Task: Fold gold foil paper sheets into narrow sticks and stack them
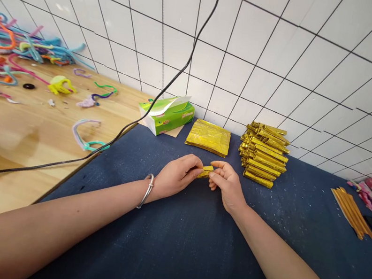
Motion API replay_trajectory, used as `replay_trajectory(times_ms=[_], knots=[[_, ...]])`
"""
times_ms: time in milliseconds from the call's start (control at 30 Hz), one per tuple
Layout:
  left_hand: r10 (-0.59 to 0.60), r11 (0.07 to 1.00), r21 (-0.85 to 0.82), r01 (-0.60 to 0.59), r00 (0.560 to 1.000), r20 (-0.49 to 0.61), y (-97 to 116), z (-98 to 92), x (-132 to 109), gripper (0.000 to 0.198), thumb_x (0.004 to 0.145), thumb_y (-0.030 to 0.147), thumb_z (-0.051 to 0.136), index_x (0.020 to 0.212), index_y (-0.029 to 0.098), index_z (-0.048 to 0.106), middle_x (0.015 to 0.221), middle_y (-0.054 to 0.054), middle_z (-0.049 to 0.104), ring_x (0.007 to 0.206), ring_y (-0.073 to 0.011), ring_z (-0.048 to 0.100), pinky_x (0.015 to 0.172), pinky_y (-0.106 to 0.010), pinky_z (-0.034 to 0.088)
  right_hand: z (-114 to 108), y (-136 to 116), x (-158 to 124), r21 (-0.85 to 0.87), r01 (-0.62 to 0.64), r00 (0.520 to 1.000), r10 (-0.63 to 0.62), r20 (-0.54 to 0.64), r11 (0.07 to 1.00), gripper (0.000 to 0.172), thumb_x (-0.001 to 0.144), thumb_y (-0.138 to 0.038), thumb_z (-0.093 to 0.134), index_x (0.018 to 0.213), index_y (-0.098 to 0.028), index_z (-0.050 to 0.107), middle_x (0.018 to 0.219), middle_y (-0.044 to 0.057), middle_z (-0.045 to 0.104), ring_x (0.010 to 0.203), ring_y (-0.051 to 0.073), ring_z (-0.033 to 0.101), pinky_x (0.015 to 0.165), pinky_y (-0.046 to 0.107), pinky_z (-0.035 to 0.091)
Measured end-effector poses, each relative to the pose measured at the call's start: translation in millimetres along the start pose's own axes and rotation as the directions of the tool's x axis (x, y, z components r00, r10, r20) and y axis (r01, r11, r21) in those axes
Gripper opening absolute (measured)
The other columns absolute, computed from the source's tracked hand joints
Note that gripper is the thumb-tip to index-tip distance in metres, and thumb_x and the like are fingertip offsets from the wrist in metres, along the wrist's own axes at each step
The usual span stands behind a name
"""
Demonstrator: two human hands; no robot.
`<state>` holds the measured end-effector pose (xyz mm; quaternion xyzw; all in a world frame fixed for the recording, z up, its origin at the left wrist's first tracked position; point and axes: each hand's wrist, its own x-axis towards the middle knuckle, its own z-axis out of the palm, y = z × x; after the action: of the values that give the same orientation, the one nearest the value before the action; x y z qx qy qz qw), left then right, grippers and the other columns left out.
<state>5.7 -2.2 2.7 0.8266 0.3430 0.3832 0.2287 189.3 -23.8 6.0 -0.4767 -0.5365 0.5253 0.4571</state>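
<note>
Between my two hands is a small rolled piece of gold paper (206,171), held just above the dark blue cloth (168,246). My left hand (180,175), with a silver bangle at the wrist, pinches its left end. At the right end, the thumb and fingers of my right hand (227,184) are closed on the roll. Behind my hands lies a flat stack of gold paper sheets (208,137). A pile of gold paper rolls (263,155) rests to the right of that stack, near the wall.
A green tissue box (170,117) stands by the tiled wall (178,14). A black cable (166,89) hangs across the left side. Colourful pipe cleaners (19,49) cover part of the wooden table (70,108). Brownish-gold strips (352,212) lie at the right.
</note>
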Motion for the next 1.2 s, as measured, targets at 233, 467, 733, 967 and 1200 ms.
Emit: replay_trajectory(times_ms=[233, 467, 733, 967, 1200], knots=[[0.044, 0.999, 0.024, -0.044, 0.999, 0.007, -0.5, -0.2, -0.3, 0.009, 0.091, 0.021, 0.044, 0.087, 0.018, 0.051, 0.085, -0.002, 0.056, 0.079, -0.0122, 0.051, 0.073, -0.026, 0.043, -0.6, 1.1, 0.8, 0.017, -0.001, 1.0, 0.001, 0.003, 1.0, 0.03, 0.075, -0.029, 0.06, 0.103, -0.02, 0.053, 0.066, -0.004, 0.055, 0.055, 0.01, 0.052, 0.051, 0.023, 0.041], [0.076, 0.997, 0.005, -0.076, 0.997, 0.012, -0.2, -1.2, 0.2, 0.009, 0.091, 0.022, 0.045, 0.087, 0.018, 0.052, 0.087, -0.002, 0.057, 0.082, -0.0129, 0.052, 0.074, -0.027, 0.043, -0.3, 2.6, 0.7, 0.053, -0.006, 1.0, 0.007, -0.026, 0.999, 0.026, 0.074, -0.03, 0.062, 0.097, -0.021, 0.052, 0.066, -0.005, 0.056, 0.053, 0.01, 0.052, 0.049, 0.022, 0.041], [0.087, 0.996, 0.004, -0.087, 0.996, 0.002, 0.3, -1.1, 0.1, 0.007, 0.09, 0.022, 0.047, 0.089, 0.018, 0.052, 0.088, -0.003, 0.057, 0.082, -0.0131, 0.053, 0.075, -0.027, 0.044, -0.8, 3.0, 0.3, -0.003, -0.003, 0.999, 0.003, -0.033, 1.0, 0.015, 0.076, -0.032, 0.061, 0.078, -0.019, 0.054, 0.063, -0.003, 0.057, 0.053, 0.009, 0.052, 0.048, 0.022, 0.042], [0.121, 0.992, 0.02, -0.121, 0.993, 0.001, -1.1, -1.9, -0.5, 0.007, 0.09, 0.022, 0.047, 0.091, 0.018, 0.052, 0.092, -0.004, 0.057, 0.086, -0.0138, 0.054, 0.077, -0.028, 0.045, -1.5, 2.5, 1.7, -0.021, -0.03, 0.999, 0.029, -0.031, 0.999, 0.014, 0.075, -0.031, 0.061, 0.075, -0.018, 0.056, 0.064, -0.002, 0.058, 0.053, 0.01, 0.053, 0.048, 0.022, 0.042], [0.098, 0.993, 0.057, -0.101, 0.994, 0.054, -4.7, -0.4, -1.9, 0.013, 0.082, 0.024, 0.058, 0.094, 0.019, 0.053, 0.101, -0.004, 0.056, 0.093, -0.0159, 0.054, 0.08, -0.03, 0.046, -5.9, 3.4, 2.4, 0.023, -0.075, 0.997, 0.076, -0.023, 0.997, 0.018, 0.076, -0.035, 0.062, 0.074, -0.018, 0.056, 0.063, -0.002, 0.058, 0.051, 0.009, 0.051, 0.044, 0.02, 0.038]])
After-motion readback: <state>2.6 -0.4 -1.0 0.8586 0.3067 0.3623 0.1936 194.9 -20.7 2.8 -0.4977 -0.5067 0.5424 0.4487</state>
